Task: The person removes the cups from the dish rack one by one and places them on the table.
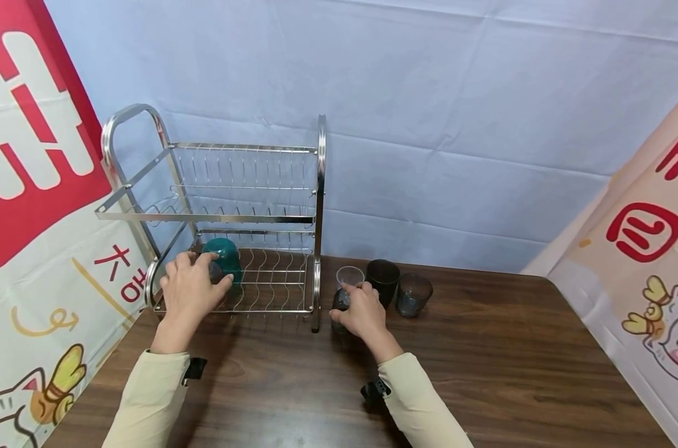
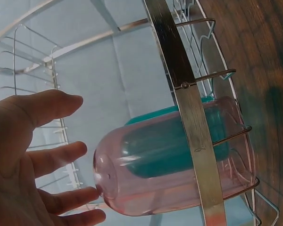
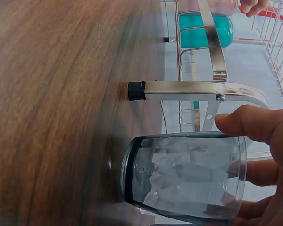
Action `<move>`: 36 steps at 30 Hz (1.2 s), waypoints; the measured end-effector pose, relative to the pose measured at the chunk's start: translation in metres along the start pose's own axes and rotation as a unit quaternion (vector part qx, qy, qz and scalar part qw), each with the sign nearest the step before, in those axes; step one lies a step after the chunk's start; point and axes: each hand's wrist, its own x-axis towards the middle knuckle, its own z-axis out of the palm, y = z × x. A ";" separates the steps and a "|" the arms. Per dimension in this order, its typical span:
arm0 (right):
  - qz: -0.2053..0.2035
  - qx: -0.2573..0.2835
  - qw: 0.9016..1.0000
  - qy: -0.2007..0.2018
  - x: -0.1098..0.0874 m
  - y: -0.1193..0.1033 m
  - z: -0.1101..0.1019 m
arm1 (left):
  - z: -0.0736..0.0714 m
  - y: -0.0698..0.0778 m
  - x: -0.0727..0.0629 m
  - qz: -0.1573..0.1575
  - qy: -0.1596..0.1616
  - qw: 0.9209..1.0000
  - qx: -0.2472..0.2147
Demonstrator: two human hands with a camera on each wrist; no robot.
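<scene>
Faceted glass: one, blue-grey and see-through, upright at the table, just right of the dish rack; whether its base touches the wood cannot be told.
Neighbouring glassware: two pieces, a black cup and a smoky tumbler, standing to the right of the faceted glass; a gap between the two cannot be made out.
Dish rack: one, metal, two tiers; its black-footed right post stands just left of the faceted glass.
Cups on the lower tier: two, a pink cup and a teal cup, upside down side by side; a flat metal bar crosses in front of both.
Table: one, brown wood grain.
Hangings: a pale cloth behind, one printed banner at each side.
Right hand: grips the faceted glass near the rim, thumb on one side, fingers on the other.
Left hand: fingers spread, well apart from the thumb, one fingertip at the pink cup's upturned base; contact uncertain.
</scene>
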 end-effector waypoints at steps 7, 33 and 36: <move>0.008 -0.011 1.000 0.002 0.003 -0.002 0.002 | 0.002 -0.005 0.004 -0.007 -0.013 1.000 -0.005; 0.030 -0.027 0.999 -0.002 0.004 -0.013 -0.006 | 0.003 -0.012 0.009 0.008 0.003 0.999 -0.051; 0.023 -0.028 0.999 -0.001 0.004 -0.016 -0.013 | -0.003 -0.007 0.009 0.003 0.003 0.999 -0.052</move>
